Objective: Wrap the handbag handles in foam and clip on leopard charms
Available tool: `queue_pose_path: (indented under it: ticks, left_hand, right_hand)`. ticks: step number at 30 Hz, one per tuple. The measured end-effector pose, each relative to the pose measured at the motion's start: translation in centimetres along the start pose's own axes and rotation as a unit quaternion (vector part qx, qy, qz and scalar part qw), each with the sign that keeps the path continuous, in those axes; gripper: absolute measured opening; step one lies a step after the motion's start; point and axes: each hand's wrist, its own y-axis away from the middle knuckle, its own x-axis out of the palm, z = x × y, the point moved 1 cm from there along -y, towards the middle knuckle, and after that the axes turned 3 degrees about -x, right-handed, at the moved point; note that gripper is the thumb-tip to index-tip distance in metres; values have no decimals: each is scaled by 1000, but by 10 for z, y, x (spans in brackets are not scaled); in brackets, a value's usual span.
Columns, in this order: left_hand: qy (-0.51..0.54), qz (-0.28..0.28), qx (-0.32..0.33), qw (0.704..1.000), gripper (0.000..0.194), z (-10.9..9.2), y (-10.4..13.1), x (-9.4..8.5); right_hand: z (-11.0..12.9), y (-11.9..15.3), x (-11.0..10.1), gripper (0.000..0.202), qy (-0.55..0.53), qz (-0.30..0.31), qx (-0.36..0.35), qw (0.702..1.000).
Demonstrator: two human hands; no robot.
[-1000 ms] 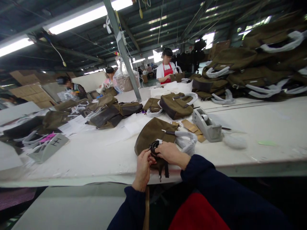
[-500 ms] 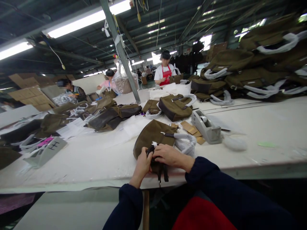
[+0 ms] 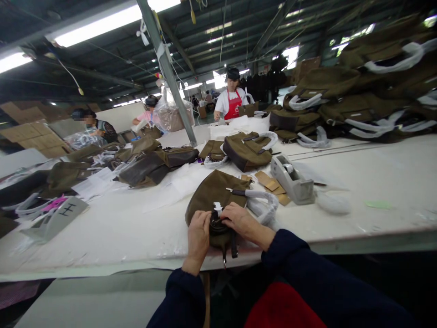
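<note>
An olive-brown bag (image 3: pixel 208 191) lies at the table's front edge, its wrapped white handle (image 3: pixel 262 200) to the right. On its near part is a coiled dark strap (image 3: pixel 217 224) with a white piece (image 3: pixel 217 207) at its top. My left hand (image 3: pixel 199 234) closes its fingers on the coil's left side. From the right, my right hand (image 3: pixel 241 221) has its fingers pressed together on the coil's upper right. A metal hook and a dark strap end hang below, near the edge.
A grey tape dispenser (image 3: pixel 295 182) and brown cards (image 3: pixel 268 181) stand right of the bag. Another bag (image 3: pixel 247 150) lies behind. Bags are piled at the right (image 3: pixel 368 100) and left (image 3: pixel 153 166). A metal post (image 3: pixel 170 77) rises beyond; three people are behind the table.
My left hand has turned more upright and shifted slightly left along the coil. The coil now shows more between my hands, and the white piece stands out more. The view has shifted slightly.
</note>
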Motion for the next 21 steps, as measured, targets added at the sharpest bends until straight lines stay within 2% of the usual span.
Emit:
queue_pose_path:
  ticks: [4,9,14,18,21]
  left_hand:
    - [63,9,-16,998,21,11,-3,0]
    - [78,36,-32,996,17,9,-8,-3]
    - [98,47,-47,993,18,10,-10,-5]
    - [105,66,-56,991,18,15,-9,-6]
    - [108,63,-68,990,18,17,-10,-6]
  right_hand:
    - [-4,0,7,8,0,6,-4,1000]
    - [-5,2,8,8,-55,-19,12,998]
    - [-5,3,2,10,-87,0,8,996]
    - [-1,0,-4,24,-15,19,30,999]
    - [4,-6,-5,22,78,52,-21,995]
